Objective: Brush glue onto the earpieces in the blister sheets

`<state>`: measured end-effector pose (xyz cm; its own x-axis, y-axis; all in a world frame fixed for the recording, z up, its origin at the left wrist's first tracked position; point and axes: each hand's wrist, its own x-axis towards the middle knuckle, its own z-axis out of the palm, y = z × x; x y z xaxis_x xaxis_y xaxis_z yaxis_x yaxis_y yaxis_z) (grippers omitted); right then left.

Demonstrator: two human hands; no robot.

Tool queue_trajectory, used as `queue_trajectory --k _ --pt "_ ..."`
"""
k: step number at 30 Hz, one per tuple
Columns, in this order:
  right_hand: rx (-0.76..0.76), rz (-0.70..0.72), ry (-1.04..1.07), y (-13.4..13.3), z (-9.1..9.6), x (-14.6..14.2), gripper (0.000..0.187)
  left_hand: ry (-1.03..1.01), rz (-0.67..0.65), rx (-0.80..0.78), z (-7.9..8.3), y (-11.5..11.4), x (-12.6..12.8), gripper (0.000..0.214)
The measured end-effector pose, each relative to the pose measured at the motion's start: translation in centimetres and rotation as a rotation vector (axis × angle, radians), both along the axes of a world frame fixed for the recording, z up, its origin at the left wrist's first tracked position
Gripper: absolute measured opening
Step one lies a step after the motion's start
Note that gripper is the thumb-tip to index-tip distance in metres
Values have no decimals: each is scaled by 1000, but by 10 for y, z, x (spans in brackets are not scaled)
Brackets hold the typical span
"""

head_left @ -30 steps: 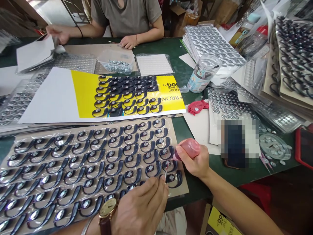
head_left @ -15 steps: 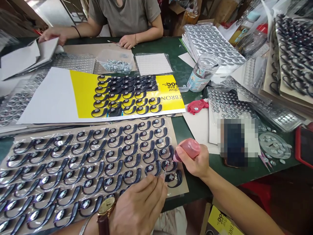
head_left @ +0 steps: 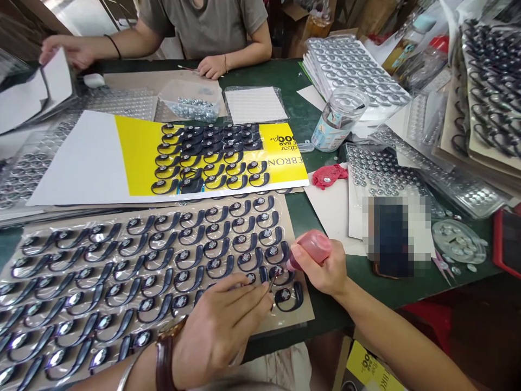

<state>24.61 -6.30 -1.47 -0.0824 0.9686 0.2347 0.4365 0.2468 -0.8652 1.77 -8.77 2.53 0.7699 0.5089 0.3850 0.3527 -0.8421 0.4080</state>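
Note:
My left hand, a brown watch strap on its wrist, pinches a thin stick whose tip touches a hook-shaped black piece at the right end of a brown card. The card carries several rows of these black hooks with shiny centres under clear film. My right hand grips a small pink bottle, its nozzle pointing at the same piece beside the stick's tip.
A yellow-and-white card with more hooks lies behind. A clear jar, a red cloth, blister trays and a dish of small discs stand to the right. Across the table a person handles white sheets.
My left hand turned and slid up and left over the card, the stick's tip moving up to the piece by the bottle nozzle. The person opposite drew the white sheets further left.

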Motion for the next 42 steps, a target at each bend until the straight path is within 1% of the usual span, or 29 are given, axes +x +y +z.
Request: queue_trajectory --k 4,8,9,11,14,16,18,21,25,29,33,35,37,38,40,42 --pt "68 0 -25 2 2 -3 17 -83 26 -165 0 7 -1 39" --pt "58 52 37 1 3 -4 9 -152 48 -301 -4 11 -5 33" --pt "54 47 80 1 3 -4 7 -154 49 -317 -4 11 -6 33" --pt "39 -18 227 0 3 -2 6 -153 44 -313 -5 12 -9 36" --pt "-60 -165 513 1 1 2 10 -152 39 -262 -6 14 -12 37" --pt "-121 -218 607 2 0 6 16 -149 51 -249 -5 17 -12 35" --pt "-162 -242 626 2 -2 8 20 -156 81 -274 -5 21 -9 30" --pt "-202 -247 623 1 -5 9 20 -197 127 -348 -3 27 -5 24" --pt "-208 -248 634 -1 -5 9 16 -219 158 -445 -2 33 -2 24" --pt "-220 -242 663 -1 -5 9 15 -209 201 -591 -3 40 -2 20" --pt "-222 -266 642 0 -9 11 19 -161 286 -684 -2 47 3 18" --pt "-225 -279 617 2 -8 12 21 -163 286 -709 -1 47 5 18" --pt "-243 -250 588 8 -3 13 23 -193 244 -677 1 44 4 17" --pt "-254 -207 571 12 2 13 26 -214 216 -625 2 42 3 18" --pt "-278 -83 513 21 12 12 33 -228 137 -458 2 38 -3 22" --pt "-249 16 417 29 19 8 33 -184 68 -250 0 34 -10 28"
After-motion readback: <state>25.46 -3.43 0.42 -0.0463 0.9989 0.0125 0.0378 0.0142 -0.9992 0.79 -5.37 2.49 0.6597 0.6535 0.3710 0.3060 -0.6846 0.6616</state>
